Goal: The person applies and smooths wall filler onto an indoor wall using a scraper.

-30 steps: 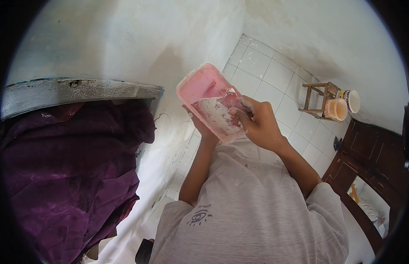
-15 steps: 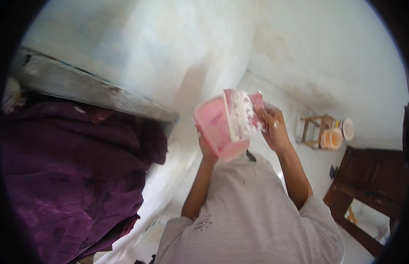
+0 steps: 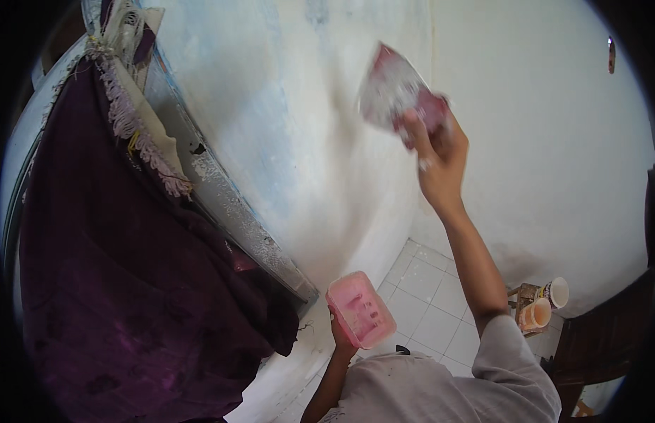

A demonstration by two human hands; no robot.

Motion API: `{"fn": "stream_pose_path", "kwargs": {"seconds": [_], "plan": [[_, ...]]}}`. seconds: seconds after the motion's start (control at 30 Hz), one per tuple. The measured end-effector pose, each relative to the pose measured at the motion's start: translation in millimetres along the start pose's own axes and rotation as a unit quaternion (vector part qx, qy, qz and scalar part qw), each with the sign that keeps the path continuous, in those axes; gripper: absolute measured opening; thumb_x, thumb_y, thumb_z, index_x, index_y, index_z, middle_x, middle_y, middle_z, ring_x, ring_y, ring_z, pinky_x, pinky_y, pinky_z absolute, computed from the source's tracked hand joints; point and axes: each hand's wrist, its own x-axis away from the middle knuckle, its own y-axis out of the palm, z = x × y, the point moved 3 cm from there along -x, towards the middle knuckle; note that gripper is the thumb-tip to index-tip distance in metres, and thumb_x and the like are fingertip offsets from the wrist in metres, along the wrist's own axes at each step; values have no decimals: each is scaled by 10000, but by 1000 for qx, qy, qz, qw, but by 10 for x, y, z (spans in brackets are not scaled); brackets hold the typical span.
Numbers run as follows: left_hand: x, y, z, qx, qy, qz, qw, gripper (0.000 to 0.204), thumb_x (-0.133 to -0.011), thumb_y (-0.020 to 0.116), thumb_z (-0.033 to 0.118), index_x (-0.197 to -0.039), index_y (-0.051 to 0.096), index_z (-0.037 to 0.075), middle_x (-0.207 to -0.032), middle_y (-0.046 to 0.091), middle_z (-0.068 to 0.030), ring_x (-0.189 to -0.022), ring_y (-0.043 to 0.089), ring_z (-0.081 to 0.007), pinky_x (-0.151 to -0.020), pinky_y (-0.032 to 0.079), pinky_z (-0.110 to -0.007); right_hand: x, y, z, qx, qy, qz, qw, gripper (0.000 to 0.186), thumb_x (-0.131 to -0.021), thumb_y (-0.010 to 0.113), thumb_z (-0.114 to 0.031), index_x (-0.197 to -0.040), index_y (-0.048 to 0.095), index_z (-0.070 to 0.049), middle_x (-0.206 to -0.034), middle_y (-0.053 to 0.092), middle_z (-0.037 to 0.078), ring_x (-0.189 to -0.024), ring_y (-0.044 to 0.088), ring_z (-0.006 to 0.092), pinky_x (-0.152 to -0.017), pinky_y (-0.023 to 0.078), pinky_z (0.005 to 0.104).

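My right hand (image 3: 440, 166) is raised in front of the pale wall (image 3: 292, 120), closed around a dark red putty scraper (image 3: 391, 88). White paste covers much of the scraper's wide blade, which is slightly blurred. Whether the blade touches the wall I cannot tell. Lower down, my left hand (image 3: 341, 337) grips a pink plastic tub (image 3: 361, 310) by its left side. The tub's open top faces up, with pinkish-white residue inside. Most of the left fingers are hidden behind or under it.
Dark purple cloth (image 3: 130, 282) drapes over something at the left, beside a worn, paint-spattered ledge (image 3: 232, 194). White floor tiles (image 3: 429, 296) lie below. Right, a wooden stool (image 3: 523, 299) stands beside an orange-stained bucket (image 3: 535, 314) and a white bucket (image 3: 555, 292). Dark brown furniture (image 3: 613, 331) is at lower right.
My right hand has lifted the scraper from the tub's rim up toward the wall. The tub in my left hand now sits lower in view. The view has shifted upward along the wall.
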Motion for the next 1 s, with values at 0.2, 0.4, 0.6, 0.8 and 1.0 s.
{"fn": "stream_pose_path", "kwargs": {"seconds": [0.2, 0.4, 0.6, 0.8, 1.0], "plan": [[-92, -4, 28, -36, 3, 18, 999, 839, -962, 470, 724, -1538, 395, 120, -1473, 509, -139, -1350, 508, -372, -1120, 417, -602, 137, 939, 355, 306, -282, -37, 908, 600, -781, 688, -26, -1369, 633, -134, -1192, 724, 140, -994, 734, 307, -783, 608, 390], [-86, -218, 107, -25, 1, 1, 1000, 847, -949, 459, 744, -1537, 399, 137, -1470, 513, -127, -1343, 515, -371, -1106, 425, -616, 1440, 914, 406, 238, -283, -101, 923, 479, -814, 717, -7, -1291, 671, -16, -1310, 689, 153, -1058, 740, 302, -798, 630, 363], [-73, -204, 76, -22, 4, 21, 1000, 824, -966, 450, 724, -1538, 397, 132, -1461, 519, -132, -1334, 523, -376, -1098, 433, -612, 216, 379, 204, 274, -18, 28, 961, 168, -922, 639, -94, -1026, 713, 16, -778, 698, 215, -655, 718, 299, -614, 556, 374], [-50, -87, -5, -33, -29, 8, 999, 794, -983, 437, 710, -1544, 390, 151, -1474, 510, -127, -1337, 519, -384, -1103, 432, -611, -411, 910, 110, 247, -103, -7, 964, 236, -931, 658, -159, -816, 699, 42, -648, 694, 187, -527, 677, 284, -565, 539, 351], [81, 120, 3, -13, -15, 18, 1000, 675, -1039, 394, 616, -1522, 409, 144, -1428, 546, -119, -1295, 560, -367, -1074, 470, -608, 683, 1191, -409, 175, -230, -77, 954, 378, -878, 652, -65, -1234, 630, 61, -778, 677, 175, -650, 680, 364, -571, 546, 433]]}}
